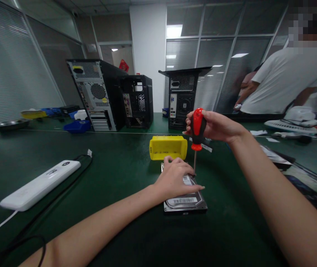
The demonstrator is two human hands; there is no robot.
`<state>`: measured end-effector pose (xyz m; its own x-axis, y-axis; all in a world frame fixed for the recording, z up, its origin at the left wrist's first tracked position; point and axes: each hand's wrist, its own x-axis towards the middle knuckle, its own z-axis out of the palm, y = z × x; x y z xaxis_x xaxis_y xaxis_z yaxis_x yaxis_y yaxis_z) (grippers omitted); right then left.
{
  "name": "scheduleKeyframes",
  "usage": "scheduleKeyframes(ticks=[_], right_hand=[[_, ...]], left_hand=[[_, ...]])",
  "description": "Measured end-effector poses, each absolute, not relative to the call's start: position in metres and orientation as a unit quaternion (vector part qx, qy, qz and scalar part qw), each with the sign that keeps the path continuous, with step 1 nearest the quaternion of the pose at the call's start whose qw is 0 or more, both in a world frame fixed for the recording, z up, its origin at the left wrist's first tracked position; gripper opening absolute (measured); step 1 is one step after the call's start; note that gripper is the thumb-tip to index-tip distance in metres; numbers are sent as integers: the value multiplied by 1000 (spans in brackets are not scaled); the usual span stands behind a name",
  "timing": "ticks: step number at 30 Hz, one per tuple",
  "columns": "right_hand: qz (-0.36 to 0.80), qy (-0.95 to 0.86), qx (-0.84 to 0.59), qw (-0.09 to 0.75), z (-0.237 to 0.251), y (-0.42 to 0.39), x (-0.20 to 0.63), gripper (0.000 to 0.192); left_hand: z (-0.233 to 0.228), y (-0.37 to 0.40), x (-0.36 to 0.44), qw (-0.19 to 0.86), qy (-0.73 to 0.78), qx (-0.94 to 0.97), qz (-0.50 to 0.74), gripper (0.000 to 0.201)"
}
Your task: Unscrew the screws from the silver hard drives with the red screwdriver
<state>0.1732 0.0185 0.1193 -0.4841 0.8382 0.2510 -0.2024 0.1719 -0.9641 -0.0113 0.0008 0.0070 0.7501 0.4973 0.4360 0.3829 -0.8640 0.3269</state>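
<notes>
A silver hard drive (pixel 185 204) with a white label lies flat on the green tabletop, its middle covered by my left hand (pixel 175 180). That hand grips the drive from above, thumb along its right side and fingers bent over the far part. My right hand (pixel 212 124) is closed around the red and black handle of a screwdriver (pixel 198 128). The shaft points down, nearly upright, and its tip meets the drive's far right edge beside my left fingers. A screw under the tip is too small to make out.
Just beyond the drive stands a yellow bin (pixel 168 148) with small bits inside. Computer cases (pixel 98 92) line the back. A white power strip (pixel 41 185) with cables lies left. Papers (pixel 275 155) and tools lie right, near a person in a white shirt (pixel 289 78).
</notes>
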Motion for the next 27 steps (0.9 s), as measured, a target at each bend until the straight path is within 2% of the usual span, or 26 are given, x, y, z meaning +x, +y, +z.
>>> scheduleKeyframes(ticks=[3,8,17,22,27], right_hand=[[609,-618,-241,435,118,17,170,34],[606,-593,-228,478,115,19,156,24],[577,-609,-232,493,109,24,161,30],[626,-596,-223,450,110,20,155,33],[612,-610,-212,457,107,23,151,32]], left_hand=[[7,1,-11,108,236,930,262,42],[8,1,-11,103,240,931,255,41],[7,1,-11,99,240,931,257,41],[6,1,-10,97,247,930,256,40],[7,1,-10,102,245,929,256,40]])
